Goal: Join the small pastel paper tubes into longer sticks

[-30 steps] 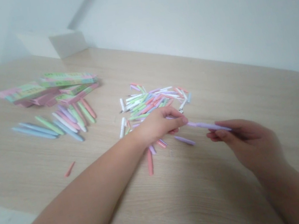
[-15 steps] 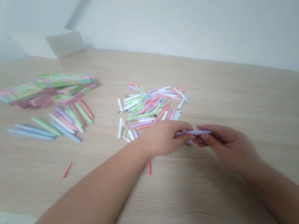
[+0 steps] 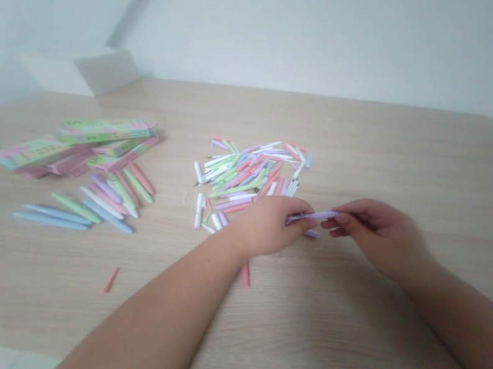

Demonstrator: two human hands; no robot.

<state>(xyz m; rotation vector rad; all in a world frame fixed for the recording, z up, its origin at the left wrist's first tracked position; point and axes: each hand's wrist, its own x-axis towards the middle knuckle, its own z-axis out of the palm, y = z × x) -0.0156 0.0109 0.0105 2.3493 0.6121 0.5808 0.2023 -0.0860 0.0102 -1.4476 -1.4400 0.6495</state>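
Between my two hands a slim purple pen (image 3: 325, 215) lies roughly level above the table. My left hand (image 3: 276, 223) is closed around its left part. With thumb and fingers my right hand (image 3: 372, 232) pinches its right end. Just beyond my left hand spreads a heap of pen parts (image 3: 244, 172), in white, green, purple, coral and blue. Another purple piece (image 3: 312, 233) lies on the table under the held pen. A coral piece (image 3: 245, 275) sticks out from below my left forearm.
To the left lie several thick pastel pens (image 3: 107, 198). Behind them are stacked green and pink boxes (image 3: 105, 131). A lone coral cap-like piece (image 3: 110, 280) rests near the front left of the wooden table (image 3: 363, 146). A white folded card or box (image 3: 107, 73) stands by the wall.
My right hand's fingers have shifted along the purple pen, covering more of its right end. My left hand has hardly moved, and the heap looks the same.
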